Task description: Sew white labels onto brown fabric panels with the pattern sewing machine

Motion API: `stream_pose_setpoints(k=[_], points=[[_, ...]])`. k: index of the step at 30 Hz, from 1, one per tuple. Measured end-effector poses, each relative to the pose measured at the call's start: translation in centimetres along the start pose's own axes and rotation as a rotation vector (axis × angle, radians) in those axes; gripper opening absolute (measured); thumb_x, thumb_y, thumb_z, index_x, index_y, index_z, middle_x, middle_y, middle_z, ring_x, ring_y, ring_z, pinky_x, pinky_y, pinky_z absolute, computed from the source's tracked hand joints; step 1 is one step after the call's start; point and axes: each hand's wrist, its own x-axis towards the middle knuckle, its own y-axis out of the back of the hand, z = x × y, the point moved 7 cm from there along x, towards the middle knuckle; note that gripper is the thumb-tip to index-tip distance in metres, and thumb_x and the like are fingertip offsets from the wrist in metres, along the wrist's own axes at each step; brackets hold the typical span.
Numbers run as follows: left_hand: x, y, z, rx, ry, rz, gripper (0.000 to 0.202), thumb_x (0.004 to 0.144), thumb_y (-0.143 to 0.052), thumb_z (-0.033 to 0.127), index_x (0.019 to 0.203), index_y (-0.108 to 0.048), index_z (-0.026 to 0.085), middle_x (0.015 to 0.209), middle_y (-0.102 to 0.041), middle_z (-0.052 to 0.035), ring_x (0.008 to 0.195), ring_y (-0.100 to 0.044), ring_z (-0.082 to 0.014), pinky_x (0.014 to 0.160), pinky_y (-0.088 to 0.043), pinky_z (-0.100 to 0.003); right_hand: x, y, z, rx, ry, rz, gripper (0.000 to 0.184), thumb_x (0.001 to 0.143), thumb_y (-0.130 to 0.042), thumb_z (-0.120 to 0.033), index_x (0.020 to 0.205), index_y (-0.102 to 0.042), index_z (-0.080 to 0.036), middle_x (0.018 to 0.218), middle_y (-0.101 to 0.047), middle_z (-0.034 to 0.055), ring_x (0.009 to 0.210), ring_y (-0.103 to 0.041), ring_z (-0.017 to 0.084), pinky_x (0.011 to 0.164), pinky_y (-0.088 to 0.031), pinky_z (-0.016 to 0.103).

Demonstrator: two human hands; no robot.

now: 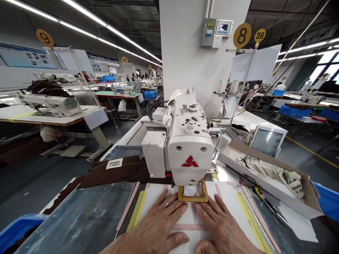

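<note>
My left hand lies flat and open on a white template sheet, a ring on one finger, fingertips just left of a yellow-brown clamp frame. My right hand also lies flat and open on the sheet, its fingers just right of the frame. The frame sits under the head of a white sewing machine with a red logo. Pink and yellow tape strips mark the sheet.
Dark brown fabric pieces with a white label lie left of the machine. A cardboard box of labels stands at the right, a grey control screen behind it. Blue bins sit at both lower corners. Other sewing stations stretch behind.
</note>
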Motion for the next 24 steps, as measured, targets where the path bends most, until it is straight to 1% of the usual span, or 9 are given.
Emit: stream_pose_setpoints(k=[2,6,8,11,14,16,18,21,24], points=[[0.1,0.1,0.1,0.011,-0.006,0.020,0.069,0.105,-0.047,0.060,0.161,-0.025,0.027,0.161,-0.036,-0.0048,0.151,-0.030,-0.0279,0.129,-0.013,-0.052,0.1,0.0,0.0,0.013,0.011,-0.020,0.082,0.089,-0.060,-0.072,0.148,-0.050,-0.016,0.144,-0.061,0.0121,0.128,-0.059,0.033,0.116,-0.038,0.054],[0.2,0.2,0.0,0.031,0.010,0.051,0.077,0.104,-0.050,0.059,0.163,-0.015,0.026,0.164,-0.029,-0.0068,0.152,-0.027,-0.0300,0.128,-0.015,-0.052,0.1,-0.2,0.2,0.037,-0.041,-0.078,0.080,0.089,-0.060,-0.072,0.148,-0.050,-0.019,0.146,-0.058,0.0122,0.133,-0.055,0.033,0.118,-0.034,0.056],[0.3,0.2,-0.1,0.028,0.018,0.049,0.078,0.103,-0.051,0.060,0.163,-0.015,0.027,0.164,-0.028,-0.0071,0.152,-0.026,-0.0307,0.128,-0.015,-0.053,0.1,-0.2,0.2,0.043,-0.050,-0.092,0.079,0.089,-0.060,-0.072,0.147,-0.051,-0.019,0.147,-0.058,0.0126,0.135,-0.054,0.034,0.118,-0.034,0.056],[0.3,-0.1,-0.2,0.020,0.029,0.017,0.077,0.103,-0.048,0.063,0.163,-0.016,0.026,0.165,-0.027,-0.0064,0.153,-0.025,-0.0313,0.128,-0.014,-0.053,-0.1,-0.5,0.3,0.038,-0.051,-0.112,0.081,0.090,-0.058,-0.072,0.149,-0.049,-0.018,0.149,-0.055,0.0130,0.136,-0.052,0.034,0.118,-0.035,0.057],[0.2,-0.1,-0.3,0.025,0.032,0.013,0.077,0.104,-0.046,0.064,0.163,-0.016,0.026,0.165,-0.026,-0.0053,0.153,-0.024,-0.0307,0.128,-0.014,-0.053,-0.3,-1.3,0.1,0.016,-0.033,-0.118,0.086,0.089,-0.057,-0.073,0.154,-0.043,-0.018,0.150,-0.054,0.0133,0.135,-0.053,0.037,0.116,-0.036,0.061],[0.2,-0.1,-0.3,0.026,0.025,0.030,0.076,0.104,-0.047,0.063,0.163,-0.017,0.026,0.165,-0.027,-0.0048,0.153,-0.024,-0.0298,0.129,-0.015,-0.050,-0.3,-1.9,-0.3,-0.001,-0.013,-0.100,0.093,0.089,-0.055,-0.075,0.158,-0.035,-0.016,0.148,-0.056,0.0148,0.131,-0.057,0.038,0.115,-0.036,0.063],[0.2,0.0,-0.2,0.023,0.021,0.047,0.076,0.104,-0.048,0.062,0.163,-0.016,0.026,0.165,-0.028,-0.0042,0.153,-0.026,-0.0288,0.129,-0.015,-0.050,-0.1,-2.4,-0.9,-0.016,0.011,-0.084,0.097,0.090,-0.052,-0.076,0.161,-0.029,-0.013,0.149,-0.055,0.0159,0.129,-0.058,0.039,0.114,-0.036,0.063],[0.2,0.0,-0.2,0.014,0.024,0.041,0.076,0.105,-0.047,0.060,0.164,-0.013,0.027,0.165,-0.028,-0.0036,0.153,-0.025,-0.0285,0.129,-0.014,-0.051,0.6,-3.0,-1.6,-0.031,0.034,-0.093,0.096,0.093,-0.049,-0.074,0.162,-0.025,-0.012,0.155,-0.046,0.0159,0.138,-0.049,0.039,0.117,-0.033,0.062],[0.2,-0.2,-0.1,0.017,0.027,0.022,0.079,0.104,-0.050,0.058,0.164,-0.008,0.027,0.165,-0.027,-0.0045,0.153,-0.024,-0.0292,0.128,-0.013,-0.053,1.1,-3.0,-1.6,-0.045,0.019,-0.109,0.093,0.095,-0.049,-0.071,0.162,-0.024,-0.012,0.158,-0.041,0.0154,0.144,-0.042,0.040,0.118,-0.030,0.062]])
